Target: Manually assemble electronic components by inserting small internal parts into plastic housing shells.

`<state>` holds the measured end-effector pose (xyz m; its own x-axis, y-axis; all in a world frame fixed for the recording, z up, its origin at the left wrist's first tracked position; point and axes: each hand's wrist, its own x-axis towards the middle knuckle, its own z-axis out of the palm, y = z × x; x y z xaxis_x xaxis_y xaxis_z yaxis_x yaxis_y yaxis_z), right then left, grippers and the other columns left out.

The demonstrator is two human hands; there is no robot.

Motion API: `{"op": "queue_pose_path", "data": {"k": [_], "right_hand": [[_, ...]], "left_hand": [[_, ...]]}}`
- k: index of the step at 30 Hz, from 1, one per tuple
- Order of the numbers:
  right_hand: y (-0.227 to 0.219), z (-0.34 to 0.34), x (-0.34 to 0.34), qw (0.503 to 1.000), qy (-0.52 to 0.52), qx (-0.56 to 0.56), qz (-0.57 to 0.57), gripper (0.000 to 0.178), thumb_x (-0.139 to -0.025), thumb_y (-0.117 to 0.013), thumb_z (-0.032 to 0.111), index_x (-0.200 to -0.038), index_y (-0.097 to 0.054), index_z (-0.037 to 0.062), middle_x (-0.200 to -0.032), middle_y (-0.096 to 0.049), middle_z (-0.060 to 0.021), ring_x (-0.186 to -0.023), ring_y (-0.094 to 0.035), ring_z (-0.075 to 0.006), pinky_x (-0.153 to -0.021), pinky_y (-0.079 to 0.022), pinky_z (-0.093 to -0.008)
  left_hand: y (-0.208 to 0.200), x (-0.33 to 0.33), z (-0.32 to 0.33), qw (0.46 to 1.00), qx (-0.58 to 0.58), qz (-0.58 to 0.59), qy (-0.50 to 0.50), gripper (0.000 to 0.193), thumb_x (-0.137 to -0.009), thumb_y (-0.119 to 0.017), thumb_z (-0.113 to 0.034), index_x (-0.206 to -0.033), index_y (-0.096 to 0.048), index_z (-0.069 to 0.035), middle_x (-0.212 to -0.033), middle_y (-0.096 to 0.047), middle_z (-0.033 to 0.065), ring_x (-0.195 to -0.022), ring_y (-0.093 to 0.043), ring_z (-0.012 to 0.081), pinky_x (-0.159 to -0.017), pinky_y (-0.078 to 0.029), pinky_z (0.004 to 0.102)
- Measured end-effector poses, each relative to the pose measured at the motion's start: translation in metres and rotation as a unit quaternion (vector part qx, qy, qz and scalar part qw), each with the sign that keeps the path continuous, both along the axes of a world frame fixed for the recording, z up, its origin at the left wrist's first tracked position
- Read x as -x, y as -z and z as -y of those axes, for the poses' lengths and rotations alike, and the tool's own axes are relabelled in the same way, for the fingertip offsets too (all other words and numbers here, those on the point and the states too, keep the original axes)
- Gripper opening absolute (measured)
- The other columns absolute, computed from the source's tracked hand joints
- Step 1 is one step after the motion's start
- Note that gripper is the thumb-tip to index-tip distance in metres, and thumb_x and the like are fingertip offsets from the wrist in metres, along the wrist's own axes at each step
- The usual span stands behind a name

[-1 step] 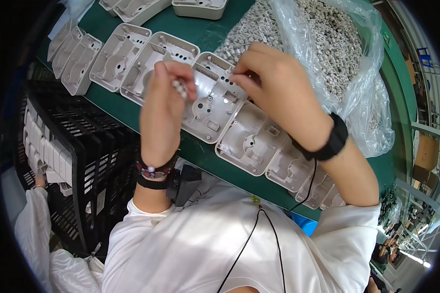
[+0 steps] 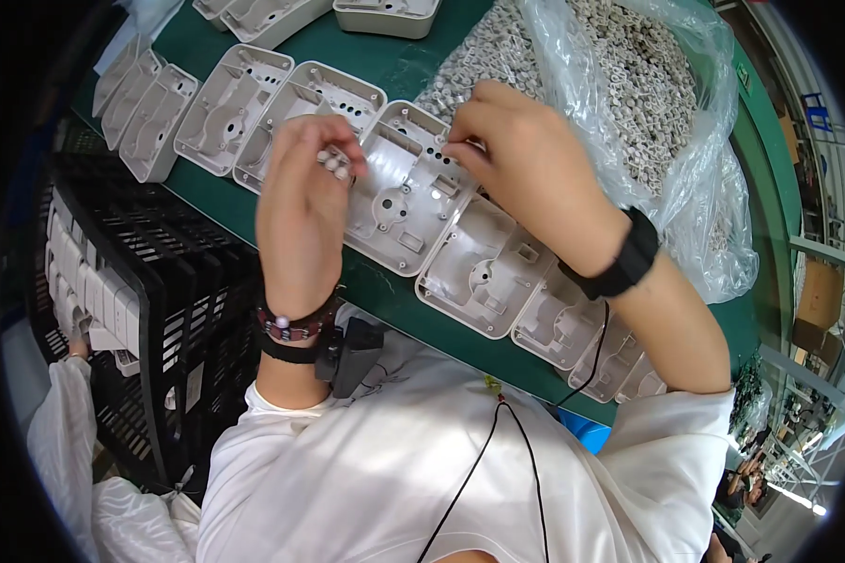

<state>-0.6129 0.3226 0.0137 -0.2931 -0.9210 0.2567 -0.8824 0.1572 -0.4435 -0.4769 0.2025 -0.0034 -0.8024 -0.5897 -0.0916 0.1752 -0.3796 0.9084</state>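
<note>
Left hand (image 2: 300, 202) curled shut around several small white cylindrical plastic beads (image 2: 333, 164), kept ready. Right hand (image 2: 526, 159) pinches fingertips at the perforated edge of the grey moulded plastic housing (image 2: 404, 202) lying between both hands. Clear bead bag (image 2: 648, 103) just beyond right hand.

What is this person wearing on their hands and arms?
The left hand and right hand are bare, without gloves. The left wrist carries a dark beaded bracelet and a black strap; the right wrist a black wristband. White short sleeves cover the upper arms.
</note>
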Motion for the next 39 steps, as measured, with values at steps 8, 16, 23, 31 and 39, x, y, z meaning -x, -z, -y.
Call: {"op": "queue_pose_path", "data": {"k": [8,16,23,31,39], "right_hand": [[0.021,0.026,0.004,0.986,-0.030,-0.043,-0.158,0.007,-0.060,-0.062,0.006,-0.062,-0.058,0.0005,-0.083,-0.045,-0.0108,-0.081,-0.049,-0.0257,-0.066,-0.044,-0.0329],[0.020,0.035,0.007,0.967,-0.067,-0.086,-0.231,0.006,-0.057,-0.061,0.008,-0.062,-0.063,0.0045,-0.094,-0.049,-0.0079,-0.087,-0.048,-0.0229,-0.072,-0.041,-0.0332],[0.005,0.036,0.025,0.962,-0.126,-0.127,-0.206,0.012,-0.058,-0.061,0.003,-0.068,-0.066,0.0067,-0.101,-0.051,-0.0075,-0.091,-0.048,-0.0245,-0.075,-0.039,-0.0346],[-0.028,0.038,-0.010,0.996,-0.074,0.050,-0.008,0.020,-0.065,-0.061,-0.002,-0.084,-0.060,0.0048,-0.096,-0.050,-0.0085,-0.083,-0.049,-0.0266,-0.069,-0.041,-0.0315],[-0.020,0.051,-0.030,0.985,-0.131,0.111,0.018,0.018,-0.065,-0.067,0.004,-0.081,-0.059,0.0068,-0.092,-0.049,-0.0053,-0.079,-0.048,-0.0245,-0.068,-0.041,-0.0331]], "left_hand": [[0.011,-0.008,0.017,0.989,-0.033,-0.099,-0.106,0.026,-0.081,-0.046,0.007,-0.106,-0.040,0.000,-0.103,-0.048,0.0141,-0.102,-0.047,0.0218,-0.099,-0.035,0.0361],[0.001,-0.009,0.011,0.995,-0.012,-0.051,-0.085,0.029,-0.086,-0.049,-0.001,-0.113,-0.037,0.000,-0.110,-0.047,0.0148,-0.093,-0.055,0.0207,-0.089,-0.045,0.0317],[0.010,-0.018,0.014,0.996,0.003,-0.044,-0.082,0.033,-0.085,-0.053,-0.005,-0.114,-0.037,-0.002,-0.114,-0.049,0.0171,-0.080,-0.058,0.0170,-0.071,-0.048,0.0256],[0.013,-0.026,0.019,0.998,-0.026,-0.053,-0.037,0.029,-0.089,-0.051,-0.014,-0.112,-0.040,-0.002,-0.092,-0.056,0.0099,-0.069,-0.054,0.0108,-0.058,-0.043,0.0216],[0.007,-0.022,0.016,0.999,-0.008,-0.014,-0.032,0.027,-0.095,-0.038,-0.024,-0.111,-0.041,-0.002,-0.085,-0.055,0.0066,-0.059,-0.047,0.0079,-0.055,-0.041,0.0203]]}}
